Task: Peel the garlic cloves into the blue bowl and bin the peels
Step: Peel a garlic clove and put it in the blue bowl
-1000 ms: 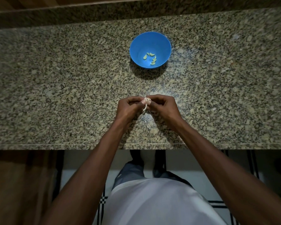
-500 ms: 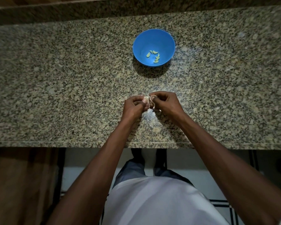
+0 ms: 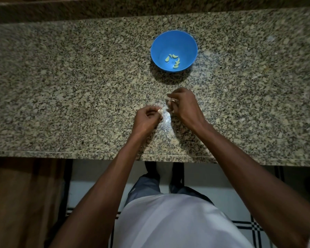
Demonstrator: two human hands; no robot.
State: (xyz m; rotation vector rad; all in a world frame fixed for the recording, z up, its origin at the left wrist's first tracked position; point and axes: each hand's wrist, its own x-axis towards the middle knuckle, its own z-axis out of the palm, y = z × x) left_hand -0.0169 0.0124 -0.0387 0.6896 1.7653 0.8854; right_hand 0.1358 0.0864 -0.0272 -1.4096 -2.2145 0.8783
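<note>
A speckled granite countertop (image 3: 61, 86) fills the upper half of the view, its front edge running across the middle. Near the centre, the left hand (image 3: 147, 120) hovers just over the stone with its fingers curled in, thumb and fingertips pinching a pale garlic clove (image 3: 160, 111) at their tips. Just beside it and a little farther from the body, the right hand (image 3: 183, 106) is also curled, its fingertips pinching a small scrap of garlic peel (image 3: 172, 100); the scrap is blurred and its shape is hard to make out. The two hands are close but not touching, with a shiny patch of countertop showing between them. Beyond the right hand, standing apart from both hands, a blue bowl (image 3: 174, 40) sits upright on the granite and holds several peeled cloves (image 3: 174, 60), pale yellow-green, lying loose at its bottom. Below the counter edge, the person's white shirt (image 3: 177, 222) and a tiled floor (image 3: 240, 203) are visible.
</note>
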